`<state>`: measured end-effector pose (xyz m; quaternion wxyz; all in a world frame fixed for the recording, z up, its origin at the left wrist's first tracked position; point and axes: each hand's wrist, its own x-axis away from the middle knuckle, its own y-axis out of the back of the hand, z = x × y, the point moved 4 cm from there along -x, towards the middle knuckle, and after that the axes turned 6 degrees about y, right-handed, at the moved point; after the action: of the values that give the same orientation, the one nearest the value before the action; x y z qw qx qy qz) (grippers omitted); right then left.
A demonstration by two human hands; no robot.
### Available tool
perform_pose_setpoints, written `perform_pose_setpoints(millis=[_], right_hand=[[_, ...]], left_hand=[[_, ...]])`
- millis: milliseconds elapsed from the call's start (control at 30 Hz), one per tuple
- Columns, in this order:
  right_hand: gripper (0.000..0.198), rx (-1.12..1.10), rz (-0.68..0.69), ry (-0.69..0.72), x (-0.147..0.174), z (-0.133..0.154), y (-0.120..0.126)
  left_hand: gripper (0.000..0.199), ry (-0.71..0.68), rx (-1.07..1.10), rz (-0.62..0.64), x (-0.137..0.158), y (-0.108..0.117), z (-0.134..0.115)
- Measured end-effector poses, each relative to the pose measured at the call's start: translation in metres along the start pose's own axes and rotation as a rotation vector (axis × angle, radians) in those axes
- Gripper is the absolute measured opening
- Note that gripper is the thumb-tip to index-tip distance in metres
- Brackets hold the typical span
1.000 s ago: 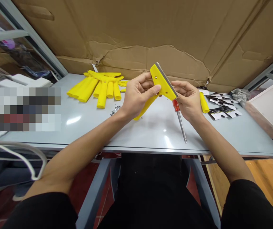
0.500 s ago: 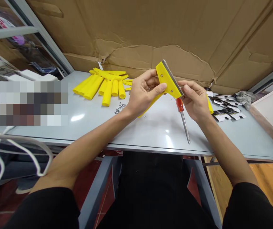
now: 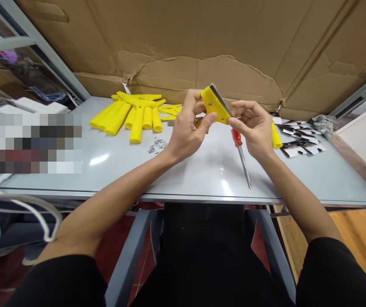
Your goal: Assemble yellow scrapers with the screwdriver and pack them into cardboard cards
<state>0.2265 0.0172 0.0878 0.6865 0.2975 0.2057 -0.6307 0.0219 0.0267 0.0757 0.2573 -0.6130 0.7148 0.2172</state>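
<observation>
My left hand (image 3: 187,128) is closed around a yellow scraper (image 3: 214,106), its thumb pressed on the flat face below the head. Two small screws show in that face, and a grey metal blade edge (image 3: 221,99) runs along the tilted top side. My right hand (image 3: 255,125) has its thumb at the scraper's lower right corner, other fingers curled behind. A thin pale sliver (image 3: 238,117) shows by those fingers; its kind is unclear. Below the hands a screwdriver (image 3: 240,157) with a red handle lies on the table. Most of the scraper's handle is hidden by my left hand.
Several yellow scraper handles (image 3: 134,128) lie piled at the back left of the table (image 3: 115,170), with loose screws (image 3: 157,145) nearby. Another yellow handle (image 3: 276,135) and black-and-white cards (image 3: 302,148) lie right. Cardboard (image 3: 202,38) stands behind; a white cable (image 3: 47,226) hangs left.
The scraper has tipped, showing more of its top edge and less handle. My right thumb has moved onto its lower corner. The view has shifted slightly.
</observation>
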Motion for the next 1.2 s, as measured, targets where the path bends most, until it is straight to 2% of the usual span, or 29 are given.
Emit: perform_pose_setpoints(millis=[133, 167, 233, 300, 367, 433, 500, 700, 767, 833, 933, 1000, 1067, 1200], right_hand=[[0.048, 0.031, -0.106, -0.035, 0.007, -0.011, 0.002], [0.045, 0.065, -0.076, -0.039, 0.012, -0.013, -0.003], [0.041, 0.222, 0.159, 0.003, 0.024, -0.015, -0.024], [0.033, 0.465, 0.504, 0.1, 0.04, -0.017, -0.053], [0.039, 0.687, 0.762, 0.191, 0.055, -0.021, -0.077], [0.048, 0.808, 0.868, 0.234, 0.063, -0.025, -0.09], [0.046, 0.832, 0.902, 0.228, 0.065, -0.028, -0.095], [0.029, 0.768, 0.883, 0.109, 0.065, -0.027, -0.087], [0.025, 0.696, 0.861, 0.125, 0.061, -0.021, -0.081], [0.023, 0.583, 0.732, 0.222, 0.05, -0.01, -0.068], [0.024, 0.478, 0.334, 0.37, 0.024, 0.007, -0.032], [0.031, 0.487, 0.13, 0.37, 0.011, 0.01, -0.008], [0.039, 0.498, 0.066, 0.325, 0.004, 0.007, 0.004], [0.045, 0.462, 0.095, 0.285, 0.003, 0.002, 0.005]], left_hand=[[0.062, -0.014, -0.02, -0.015, -0.014, 0.019, 0.006], [0.061, -0.024, -0.022, -0.027, -0.019, 0.027, 0.01], [0.061, -0.047, -0.02, -0.032, -0.031, 0.044, 0.019], [0.06, -0.051, -0.014, -0.002, -0.04, 0.057, 0.033], [0.06, -0.017, -0.002, 0.031, -0.044, 0.064, 0.048], [0.063, 0.044, 0.029, 0.034, -0.044, 0.066, 0.06], [0.068, 0.114, 0.074, 0.025, -0.041, 0.062, 0.067], [0.064, 0.279, 0.174, 0.027, -0.031, 0.046, 0.061], [0.062, 0.288, 0.171, 0.047, -0.028, 0.041, 0.057], [0.061, 0.267, 0.143, 0.06, -0.025, 0.037, 0.053], [0.061, 0.228, 0.113, 0.073, -0.019, 0.028, 0.045], [0.059, 0.212, 0.112, 0.092, -0.014, 0.021, 0.038], [0.056, 0.196, 0.114, 0.104, -0.009, 0.014, 0.031], [0.054, 0.148, 0.094, 0.088, -0.003, 0.007, 0.021]])
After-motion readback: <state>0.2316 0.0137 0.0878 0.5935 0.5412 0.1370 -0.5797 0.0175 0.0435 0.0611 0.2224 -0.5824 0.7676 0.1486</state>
